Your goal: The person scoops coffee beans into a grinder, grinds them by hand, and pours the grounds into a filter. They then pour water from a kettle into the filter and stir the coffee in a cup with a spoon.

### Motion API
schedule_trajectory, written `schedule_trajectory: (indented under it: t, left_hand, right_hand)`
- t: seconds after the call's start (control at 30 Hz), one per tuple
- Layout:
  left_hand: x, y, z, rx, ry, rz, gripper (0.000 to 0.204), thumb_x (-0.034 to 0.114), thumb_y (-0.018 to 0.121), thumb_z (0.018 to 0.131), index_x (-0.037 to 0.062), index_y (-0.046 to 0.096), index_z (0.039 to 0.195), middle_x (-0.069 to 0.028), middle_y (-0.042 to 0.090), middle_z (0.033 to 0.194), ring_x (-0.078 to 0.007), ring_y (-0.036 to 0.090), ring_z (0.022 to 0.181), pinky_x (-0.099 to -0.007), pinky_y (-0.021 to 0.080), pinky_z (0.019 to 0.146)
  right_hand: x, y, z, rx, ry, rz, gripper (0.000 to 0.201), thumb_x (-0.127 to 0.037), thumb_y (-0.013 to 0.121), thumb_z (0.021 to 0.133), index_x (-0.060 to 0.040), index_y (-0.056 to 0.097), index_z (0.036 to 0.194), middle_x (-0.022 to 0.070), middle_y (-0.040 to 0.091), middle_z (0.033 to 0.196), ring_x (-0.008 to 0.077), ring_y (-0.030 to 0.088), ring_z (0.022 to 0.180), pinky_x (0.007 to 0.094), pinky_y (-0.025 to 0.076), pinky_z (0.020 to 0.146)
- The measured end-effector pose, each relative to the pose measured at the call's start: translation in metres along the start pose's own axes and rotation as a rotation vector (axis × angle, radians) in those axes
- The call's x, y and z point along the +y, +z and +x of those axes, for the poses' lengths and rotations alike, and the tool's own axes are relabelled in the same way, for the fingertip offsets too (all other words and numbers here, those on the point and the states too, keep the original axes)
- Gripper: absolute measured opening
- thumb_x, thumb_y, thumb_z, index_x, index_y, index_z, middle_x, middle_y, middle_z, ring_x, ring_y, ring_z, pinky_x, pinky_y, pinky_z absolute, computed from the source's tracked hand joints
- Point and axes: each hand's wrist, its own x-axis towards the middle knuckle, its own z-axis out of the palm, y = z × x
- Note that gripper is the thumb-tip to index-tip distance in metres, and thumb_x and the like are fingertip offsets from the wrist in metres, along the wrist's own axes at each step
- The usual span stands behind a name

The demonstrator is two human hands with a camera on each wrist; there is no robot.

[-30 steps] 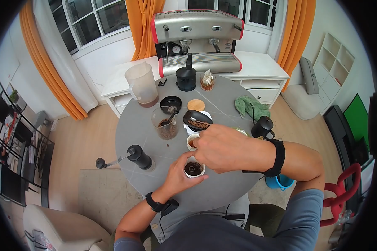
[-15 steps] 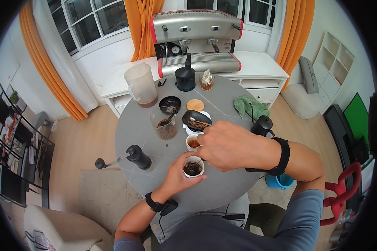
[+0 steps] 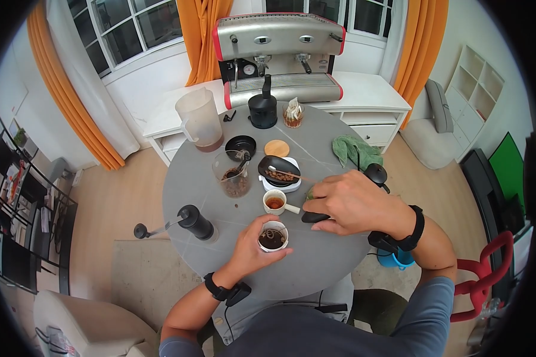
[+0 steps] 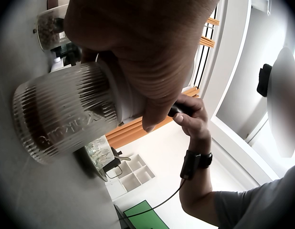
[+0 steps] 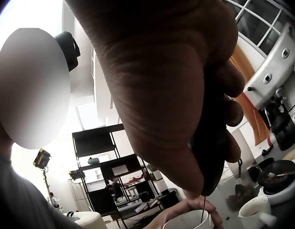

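The left hand (image 3: pixel 249 245) curls round a white cup (image 3: pixel 273 225) with dark contents (image 3: pixel 270 240). Seen from the left wrist, its fingers (image 4: pixel 138 57) grip the white upper part above a ribbed clear glass (image 4: pixel 66 114) on the table. Right of the cup, the right hand (image 3: pixel 354 202) grips a black handle (image 3: pixel 315 218). A thin wire runs from that handle (image 5: pixel 212 143) down to the white cup's rim (image 5: pixel 185 220) in the right wrist view. Behind the held cup is a small white handled cup (image 3: pixel 274 203) containing brown liquid.
Coffee beans lie in a black tray (image 3: pixel 281 169) on a white scale (image 3: pixel 283 185). On the left are a clear jug of beans (image 3: pixel 235 180) and a hand grinder (image 3: pixel 195 223). A black kettle (image 3: pixel 376 174) and green cloth (image 3: pixel 354 149) are at the right, a coffee machine (image 3: pixel 281 44) behind.
The right hand has moved right, away from above the two cups, uncovering the small handled cup and the black handle. The left hand keeps its grip in nearly the same place.
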Motion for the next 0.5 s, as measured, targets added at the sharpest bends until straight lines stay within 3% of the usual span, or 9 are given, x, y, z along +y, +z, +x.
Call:
schedule_trajectory:
  t: [0.07, 0.13, 0.23, 0.5]
  left_hand:
    - [0.0, 0.0, -0.001, 0.005, 0.004, -0.001, 0.073, 0.023, 0.094, 0.069, 0.0059, 0.055, 0.128, -0.0114, 0.069, 0.109, -0.0254, 0.071, 0.1, -0.0359, 0.056, 0.087]
    - [0.001, 0.0, -0.002, 0.0, -0.062, -0.015, 0.07, 0.023, 0.094, 0.069, 0.0081, 0.057, 0.126, -0.0065, 0.069, 0.112, -0.0175, 0.069, 0.102, -0.0326, 0.054, 0.09]
    - [0.0, 0.0, -0.001, 0.011, 0.005, 0.016, 0.073, 0.023, 0.094, 0.069, 0.0059, 0.055, 0.128, -0.0113, 0.07, 0.108, -0.0246, 0.071, 0.098, -0.0358, 0.057, 0.086]
    - [-0.001, 0.001, -0.001, 0.007, -0.022, 0.001, 0.07, 0.023, 0.093, 0.07, 0.006, 0.055, 0.126, -0.011, 0.071, 0.105, -0.0239, 0.072, 0.096, -0.0351, 0.057, 0.085]
  right_hand:
    - [0.0, 0.001, -0.003, 0.072, -0.012, 0.04, 0.038, -0.033, 0.084, 0.073, -0.0103, 0.074, 0.102, 0.0048, 0.066, 0.089, 0.0257, 0.068, 0.085, 0.04, 0.053, 0.064]
    - [0.002, 0.004, -0.005, 0.046, -0.004, 0.036, 0.038, -0.033, 0.084, 0.073, -0.0107, 0.074, 0.102, 0.0047, 0.066, 0.088, 0.0259, 0.068, 0.084, 0.0399, 0.053, 0.064]
    - [0.002, 0.005, -0.007, 0.048, 0.002, 0.033, 0.039, -0.034, 0.084, 0.072, -0.0115, 0.074, 0.103, 0.0048, 0.065, 0.087, 0.0263, 0.068, 0.084, 0.0399, 0.053, 0.064]
    - [0.001, 0.005, -0.015, 0.075, 0.007, 0.037, 0.036, -0.037, 0.082, 0.076, -0.0135, 0.075, 0.103, 0.0045, 0.064, 0.082, 0.0266, 0.068, 0.082, 0.0395, 0.053, 0.062]
